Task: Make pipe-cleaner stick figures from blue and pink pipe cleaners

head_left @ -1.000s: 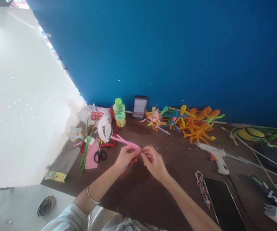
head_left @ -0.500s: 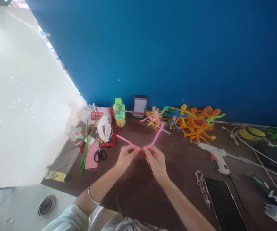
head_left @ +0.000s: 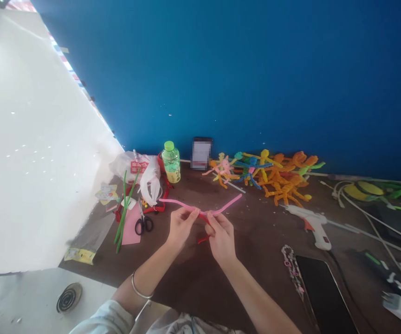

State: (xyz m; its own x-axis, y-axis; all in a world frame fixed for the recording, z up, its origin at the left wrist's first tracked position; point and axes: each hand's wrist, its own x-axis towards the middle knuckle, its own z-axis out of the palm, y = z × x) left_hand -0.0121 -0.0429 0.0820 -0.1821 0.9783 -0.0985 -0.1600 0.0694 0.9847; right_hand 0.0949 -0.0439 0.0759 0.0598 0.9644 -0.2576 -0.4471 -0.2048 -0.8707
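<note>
A pink pipe cleaner [head_left: 229, 204] stretches across both hands over the table's middle, its two ends pointing out left and right. My left hand [head_left: 181, 226] pinches it near its centre between thumb and fingers. Close beside, my right hand [head_left: 222, 234] grips the pink pipe cleaner along with a red pipe cleaner [head_left: 203, 239], which runs down from the pink one behind the fingers. The exact joint between the two is partly hidden by my fingertips.
At left lie scissors [head_left: 144, 224], green pipe cleaners [head_left: 122, 227], pink paper [head_left: 131, 234] and a plastic bag [head_left: 131, 164] near a bottle [head_left: 171, 162]. Pipe-cleaner figures [head_left: 286, 178] line the back. A glue gun [head_left: 313, 225], a phone [head_left: 326, 294] and cables sit at right.
The pink pipe cleaner's ends have swung lower and wider, flattening its V shape. More of the red pipe cleaner now shows below my right fingers.
</note>
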